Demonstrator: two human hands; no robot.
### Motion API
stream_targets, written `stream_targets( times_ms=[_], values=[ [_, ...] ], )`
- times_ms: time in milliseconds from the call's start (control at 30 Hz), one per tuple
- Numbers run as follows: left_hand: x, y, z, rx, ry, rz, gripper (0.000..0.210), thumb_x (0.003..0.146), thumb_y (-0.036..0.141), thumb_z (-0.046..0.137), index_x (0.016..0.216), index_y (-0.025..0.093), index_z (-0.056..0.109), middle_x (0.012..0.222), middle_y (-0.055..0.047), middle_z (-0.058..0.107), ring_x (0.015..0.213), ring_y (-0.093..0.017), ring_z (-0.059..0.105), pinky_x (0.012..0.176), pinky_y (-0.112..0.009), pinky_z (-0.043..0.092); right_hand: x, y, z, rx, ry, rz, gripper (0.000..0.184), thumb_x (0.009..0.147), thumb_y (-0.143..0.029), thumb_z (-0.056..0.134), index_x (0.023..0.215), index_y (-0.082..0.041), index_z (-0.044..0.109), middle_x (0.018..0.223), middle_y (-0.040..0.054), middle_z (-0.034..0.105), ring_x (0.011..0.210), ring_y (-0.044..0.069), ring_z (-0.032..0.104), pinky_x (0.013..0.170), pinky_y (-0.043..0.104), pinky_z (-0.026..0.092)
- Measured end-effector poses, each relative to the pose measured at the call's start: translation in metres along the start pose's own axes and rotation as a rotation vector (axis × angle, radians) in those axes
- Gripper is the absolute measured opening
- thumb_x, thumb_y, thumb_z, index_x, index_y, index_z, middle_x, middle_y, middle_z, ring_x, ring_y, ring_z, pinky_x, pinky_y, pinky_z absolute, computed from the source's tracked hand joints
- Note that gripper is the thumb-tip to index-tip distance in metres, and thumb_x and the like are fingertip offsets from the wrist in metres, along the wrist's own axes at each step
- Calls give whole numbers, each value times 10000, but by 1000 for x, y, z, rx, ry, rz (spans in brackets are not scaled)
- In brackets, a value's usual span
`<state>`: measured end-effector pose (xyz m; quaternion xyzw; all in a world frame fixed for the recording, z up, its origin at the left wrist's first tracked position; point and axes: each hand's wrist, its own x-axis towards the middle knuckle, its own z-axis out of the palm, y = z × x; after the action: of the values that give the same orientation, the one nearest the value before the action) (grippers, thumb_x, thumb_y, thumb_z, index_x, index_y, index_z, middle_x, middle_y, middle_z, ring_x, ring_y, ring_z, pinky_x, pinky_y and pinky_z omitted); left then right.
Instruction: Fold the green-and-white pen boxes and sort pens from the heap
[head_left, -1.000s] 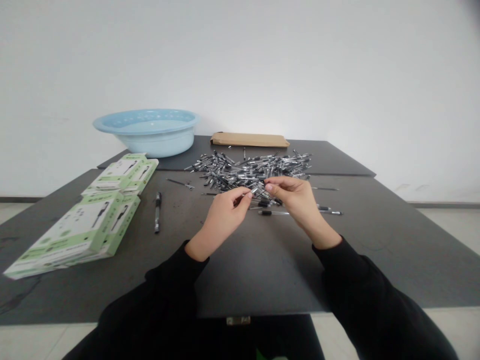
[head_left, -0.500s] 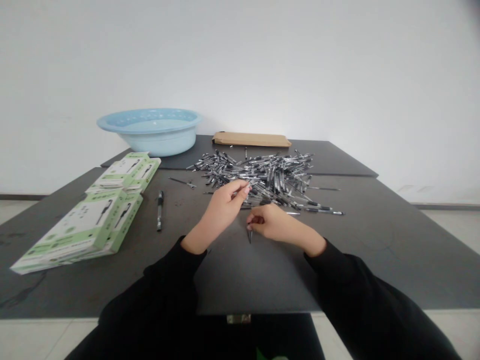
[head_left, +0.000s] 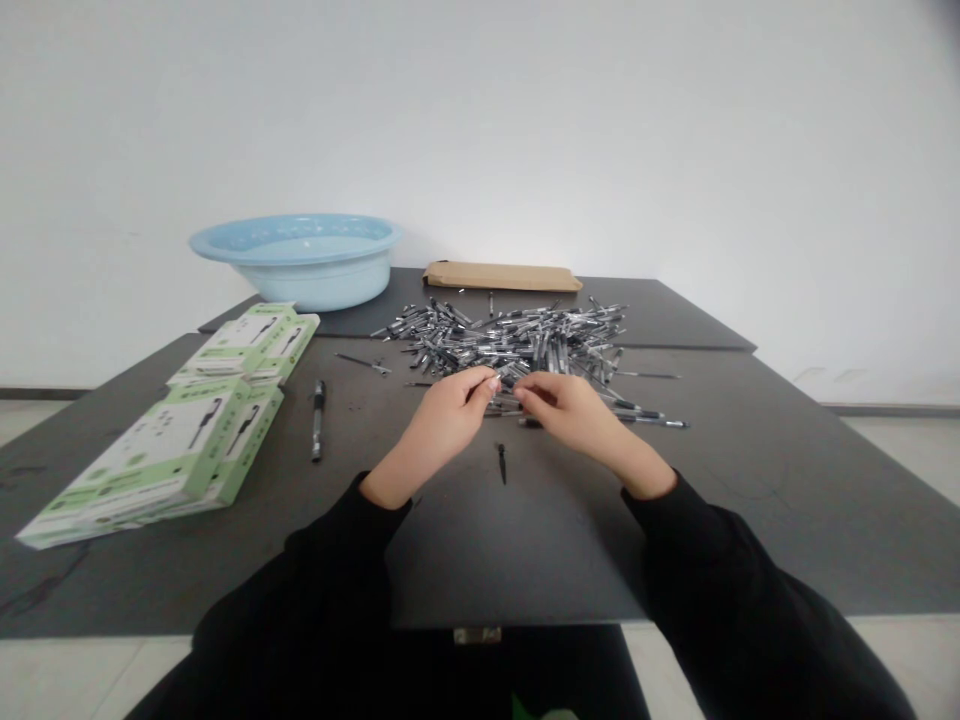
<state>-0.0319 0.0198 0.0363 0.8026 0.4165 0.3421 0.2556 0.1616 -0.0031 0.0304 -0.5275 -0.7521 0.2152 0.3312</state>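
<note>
Black piece (head_left: 502,465) lies near left fingers (head_left: 478,398) pinching a pale-tipped object (head_left: 498,377).

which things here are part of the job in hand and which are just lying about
Likely in the job:
shiny piece in the left grip
pen pile
black part

Apparently just lying about:
basin
cardboard
boxes, though pictured with pens
lone pen

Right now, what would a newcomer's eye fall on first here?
A wide heap of pens strikes first, spread across the middle of the dark tabletop; the left hand and right hand are close together at its near edge. At the far left stands a large pale-blue basin, with green-and-white boxes piled in front.
</note>
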Motion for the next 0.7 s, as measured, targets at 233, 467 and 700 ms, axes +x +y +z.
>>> stream_targets(
  times_ms=[233, 467, 700],
  values=[
    [-1, -6, 6, 6, -116, 29, 328, 969, 350, 430, 786, 189, 650, 794, -21, 698, 765, -194, 608, 704, -284, 424, 0, -1, -5, 238, 54, -15, 313, 883, -400, 649, 1069, -162, 731, 798, 39, 716, 617, 140, 581, 581, 273, 454],
    [-2, -7, 6, -83, -166, 66, 318, 989, 372, 429, 888, 196, 674, 898, -27, 716, 860, -199, 636, 789, -298, 453, 1, -1, -1, 320, 21, -10, 278, 844, -391, 708, 999, -166, 755, 835, 53, 753, 719, 171, 647, 672, 302, 501],
    [-3, 5, 6, -181, -121, 2, 269, 947, 361, 477, 750, 190, 546, 723, 17, 561, 731, -155, 530, 686, -279, 409, 3, -1, -1, 549, 73, 24, 314, 796, -478, 753, 871, -174, 732, 769, 37, 744, 689, 156, 656, 676, 304, 529]
  ],
)
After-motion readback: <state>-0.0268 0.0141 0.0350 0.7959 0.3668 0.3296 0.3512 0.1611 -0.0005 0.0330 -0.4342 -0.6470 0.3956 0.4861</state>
